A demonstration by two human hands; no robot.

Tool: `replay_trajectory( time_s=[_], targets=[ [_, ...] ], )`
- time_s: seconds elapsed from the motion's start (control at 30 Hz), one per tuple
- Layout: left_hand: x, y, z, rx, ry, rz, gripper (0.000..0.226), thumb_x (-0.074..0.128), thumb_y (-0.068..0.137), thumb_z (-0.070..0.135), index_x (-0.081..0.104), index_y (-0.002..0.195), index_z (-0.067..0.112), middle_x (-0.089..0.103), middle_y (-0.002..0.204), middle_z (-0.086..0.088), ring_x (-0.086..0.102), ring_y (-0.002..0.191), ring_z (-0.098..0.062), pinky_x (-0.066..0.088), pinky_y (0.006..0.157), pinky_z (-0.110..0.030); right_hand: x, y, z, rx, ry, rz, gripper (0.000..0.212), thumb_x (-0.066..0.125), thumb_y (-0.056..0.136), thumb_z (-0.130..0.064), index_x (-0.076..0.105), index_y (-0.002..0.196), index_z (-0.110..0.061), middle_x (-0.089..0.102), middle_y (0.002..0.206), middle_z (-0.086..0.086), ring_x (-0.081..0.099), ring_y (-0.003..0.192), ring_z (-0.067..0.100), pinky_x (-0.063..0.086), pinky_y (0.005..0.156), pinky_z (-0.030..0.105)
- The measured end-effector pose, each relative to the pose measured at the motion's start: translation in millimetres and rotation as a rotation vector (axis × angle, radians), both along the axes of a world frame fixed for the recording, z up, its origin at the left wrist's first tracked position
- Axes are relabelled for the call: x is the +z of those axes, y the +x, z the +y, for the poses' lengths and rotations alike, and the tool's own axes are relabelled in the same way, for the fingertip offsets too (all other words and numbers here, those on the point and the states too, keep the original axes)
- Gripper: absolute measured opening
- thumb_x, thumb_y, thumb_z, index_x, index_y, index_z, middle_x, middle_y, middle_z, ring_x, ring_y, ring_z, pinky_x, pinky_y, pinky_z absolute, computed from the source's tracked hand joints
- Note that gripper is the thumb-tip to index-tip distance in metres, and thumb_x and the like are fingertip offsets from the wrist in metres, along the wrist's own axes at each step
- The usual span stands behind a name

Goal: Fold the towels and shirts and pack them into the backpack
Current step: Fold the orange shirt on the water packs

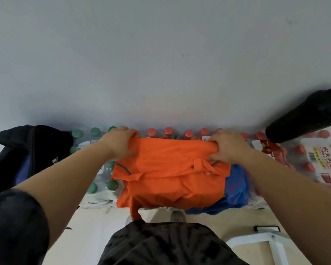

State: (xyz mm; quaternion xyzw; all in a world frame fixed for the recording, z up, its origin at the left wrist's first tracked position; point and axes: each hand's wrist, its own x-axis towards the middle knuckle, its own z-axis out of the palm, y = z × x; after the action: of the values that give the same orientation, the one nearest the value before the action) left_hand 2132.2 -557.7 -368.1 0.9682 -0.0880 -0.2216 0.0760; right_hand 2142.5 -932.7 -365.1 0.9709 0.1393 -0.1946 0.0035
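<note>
An orange shirt [170,169] with thin blue trim lies partly folded on top of shrink-wrapped packs of bottles. My left hand [118,144] grips its far left edge. My right hand [227,148] grips its far right edge, fingers curled into the cloth. A blue garment [235,190] sticks out from under the shirt's right side. The black and blue backpack [25,155] stands at the left against the wall, beside my left forearm.
Packs of green-capped bottles [96,180] and red-capped bottles [302,161] line the grey wall [161,64]. A black garment [306,117] lies at the upper right. A white stool frame [266,240] stands on the pale floor at the lower right.
</note>
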Motion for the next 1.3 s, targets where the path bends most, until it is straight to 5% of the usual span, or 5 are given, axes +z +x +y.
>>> replay_trajectory(
  time_s=[0.27, 0.5, 0.83, 1.07, 1.3],
  targets=[
    [0, 16, -7, -0.076, 0.139, 0.023, 0.035, 0.078, 0.069, 0.05, 0.058, 0.093, 0.034, 0.047, 0.104, 0.001, 0.052, 0.095, -0.025, 0.044, 0.078, -0.033, 11, -2, -9, -0.074, 0.281, 0.16, 0.032, 0.077, 0.07, -0.015, 0.05, 0.062, -0.03, 0.054, 0.071, -0.006, 0.053, 0.069, 0.016, 0.035, 0.056, 0.029],
    [10, 3, -8, -0.028, -0.234, 0.012, 0.025, 0.067, 0.067, 0.009, 0.045, 0.068, 0.022, 0.059, 0.074, 0.005, 0.052, 0.071, -0.02, 0.044, 0.065, -0.032, 24, -12, -37, -0.369, 0.646, 0.351, 0.021, 0.078, 0.074, -0.005, 0.066, 0.081, -0.02, 0.065, 0.072, -0.009, 0.06, 0.07, 0.005, 0.05, 0.064, 0.02],
    [78, -16, -27, -0.145, -0.172, 0.573, 0.017, 0.086, 0.072, 0.028, 0.075, 0.085, 0.027, 0.074, 0.078, 0.014, 0.07, 0.074, -0.005, 0.056, 0.077, -0.027, 55, -25, -73, -0.351, 0.63, 0.957, 0.032, 0.077, 0.078, 0.007, 0.067, 0.107, -0.001, 0.075, 0.1, 0.016, 0.072, 0.092, 0.029, 0.058, 0.082, 0.041],
    [59, 3, -38, 0.135, -0.129, 0.025, 0.016, 0.083, 0.074, 0.021, 0.073, 0.087, 0.018, 0.068, 0.077, 0.001, 0.063, 0.073, -0.019, 0.046, 0.061, -0.027, 52, 17, -70, -0.263, 0.467, 0.236, 0.022, 0.088, 0.072, -0.013, 0.067, 0.079, -0.016, 0.064, 0.07, -0.001, 0.058, 0.068, 0.016, 0.045, 0.061, 0.026],
    [15, 10, -36, 0.242, -0.099, -0.074, 0.023, 0.08, 0.073, 0.021, 0.075, 0.095, 0.018, 0.065, 0.082, -0.001, 0.06, 0.081, -0.023, 0.045, 0.07, -0.029, 8, 28, -60, -0.302, 0.45, 0.082, 0.023, 0.088, 0.07, -0.013, 0.07, 0.083, -0.005, 0.069, 0.081, 0.017, 0.06, 0.071, 0.025, 0.051, 0.067, 0.036]
  ],
)
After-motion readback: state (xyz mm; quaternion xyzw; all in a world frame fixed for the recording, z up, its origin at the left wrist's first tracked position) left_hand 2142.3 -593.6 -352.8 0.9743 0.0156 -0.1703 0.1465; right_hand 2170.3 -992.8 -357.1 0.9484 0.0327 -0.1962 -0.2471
